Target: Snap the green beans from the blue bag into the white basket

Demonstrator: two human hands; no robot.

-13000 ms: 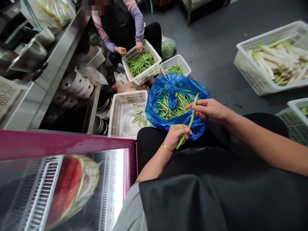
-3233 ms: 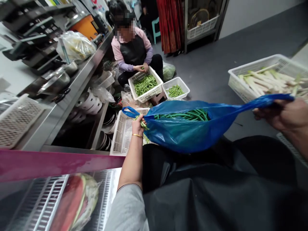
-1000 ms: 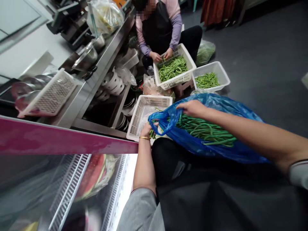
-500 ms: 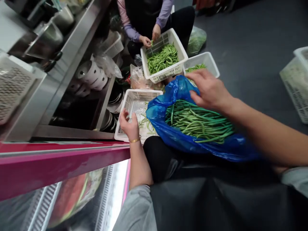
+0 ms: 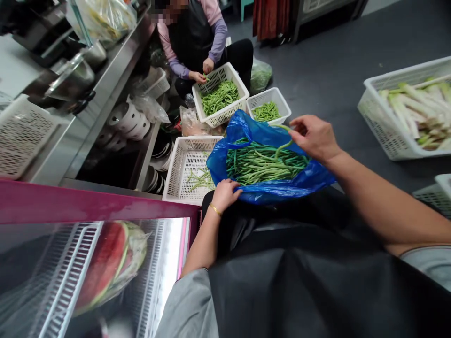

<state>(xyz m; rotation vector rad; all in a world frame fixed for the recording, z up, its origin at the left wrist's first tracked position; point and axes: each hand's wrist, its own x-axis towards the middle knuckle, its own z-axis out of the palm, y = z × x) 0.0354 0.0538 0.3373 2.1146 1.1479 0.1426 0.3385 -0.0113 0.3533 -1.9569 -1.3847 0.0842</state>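
Observation:
A blue plastic bag (image 5: 271, 193) full of long green beans (image 5: 260, 164) lies across my lap, its mouth open. My left hand (image 5: 226, 194), a gold bracelet at the wrist, has its fingers closed on the bag's near left edge. Above the bag's far right side, my right hand (image 5: 315, 136) pinches one long bean (image 5: 282, 146) by its end; the bean curves down over the pile. Left of the bag stands a white plastic basket (image 5: 179, 164) with some bean pieces (image 5: 200, 179) in it.
Across from me a person (image 5: 192, 42) handles beans over a white basket (image 5: 230, 107). A smaller basket (image 5: 285, 104) of cut beans stands beside it. Pale-stemmed vegetables fill a basket (image 5: 380, 129) at right. A glass-fronted cooler (image 5: 116, 277) holds cut watermelon, lower left; a steel counter (image 5: 105, 70) runs behind.
My left hand has moved from above the white basket onto the bag's near edge. My right hand, earlier at the bag's far rim, now holds a bean. The view has shifted.

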